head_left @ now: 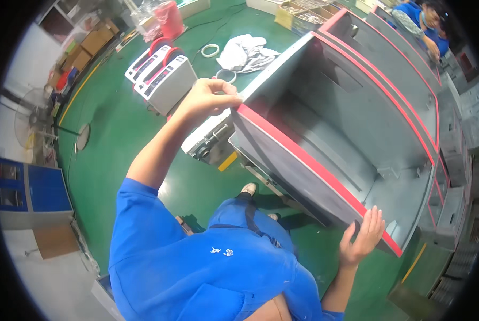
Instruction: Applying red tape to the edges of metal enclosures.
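A large open grey metal cabinet (295, 174) stands in front of me, and a red edge strip (309, 160) runs along its near rim. At the strip's far left end, my left hand (213, 98) is closed, with thumb and fingertips pinched at the corner. Low on the right, my right hand (363, 236) rests against the near rim by the strip's other end. Its fingers are stretched out and it grips nothing. The cabinet's hollow inside shows bare grey walls and a small bracket near the right end.
More red-edged cabinets (381, 64) stand behind, with a co-worker (413, 21) beyond them. White-and-red machines (164, 80), tape rings (210, 50) and white cloth (244, 53) lie to the far left. A fan (83, 136) and a blue cabinet (48, 187) stand at left.
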